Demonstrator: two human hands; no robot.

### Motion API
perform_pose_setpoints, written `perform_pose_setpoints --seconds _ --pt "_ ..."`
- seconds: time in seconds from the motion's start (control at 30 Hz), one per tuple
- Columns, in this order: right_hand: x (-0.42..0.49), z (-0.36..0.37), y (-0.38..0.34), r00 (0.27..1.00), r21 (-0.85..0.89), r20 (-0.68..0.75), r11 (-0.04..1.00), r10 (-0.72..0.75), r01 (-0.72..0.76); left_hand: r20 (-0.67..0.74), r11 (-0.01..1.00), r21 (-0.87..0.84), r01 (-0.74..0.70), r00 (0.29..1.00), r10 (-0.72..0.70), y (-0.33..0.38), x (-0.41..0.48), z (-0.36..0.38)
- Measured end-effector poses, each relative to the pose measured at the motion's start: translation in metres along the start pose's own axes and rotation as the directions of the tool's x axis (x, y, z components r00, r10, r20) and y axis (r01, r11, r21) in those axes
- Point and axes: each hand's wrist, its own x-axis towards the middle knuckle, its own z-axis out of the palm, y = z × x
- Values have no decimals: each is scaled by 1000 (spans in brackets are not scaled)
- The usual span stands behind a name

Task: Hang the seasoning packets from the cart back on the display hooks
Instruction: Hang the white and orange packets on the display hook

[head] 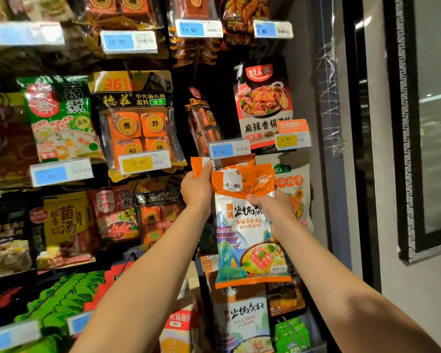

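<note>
At centre frame my left hand [196, 186] pinches the orange top corner of a packet [200, 165] under the 9.90 price tag [229, 149]. Just right, my right hand [270, 205] grips the white-and-orange seasoning packet [245, 238] near its top, held against the display.

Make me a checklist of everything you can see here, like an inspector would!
Surface: display wall of hooks, packed with hanging packets.
Job's things: orange-and-white seasoning packets held up below the 9.90 price tag; whether they are on a hook yet cannot be told.
Clutter: green soup packet, black packet of orange cubes, red stir-fry packet.
Grips: left hand pinches an orange packet top; right hand holds the packets' upper edge.
Cables: nothing seen.
Surroundings: dark framed panel at the right.
</note>
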Motion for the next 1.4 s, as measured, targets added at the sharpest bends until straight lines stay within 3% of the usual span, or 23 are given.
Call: perform_pose_setpoints --seconds 0.43,0.67,0.87,1.0,1.2,1.4 --pt "7 1 4 1000 -76 6 997 -1 1 -80 997 18 77 994 -75 -12 3 2" --pt "9 12 13 1000 -26 -3 1000 8 -8 -23 998 54 22 1000 -21 -13 0 -4" --pt "10 18 26 999 -5 -23 1000 -30 30 160 997 3 74 984 -74 -32 2 -16" --pt "12 24 29 993 -33 -56 994 -101 100 120 1000 -7 3 993 -2 -37 9 -14" --pt "22 34 27 995 -20 -39 996 -87 87 63 985 63 161 984 -165 -29 24 -11" --pt "24 41 41 997 -24 -34 997 -73 72 136 985 11 174 975 -174 -42 27 -20"
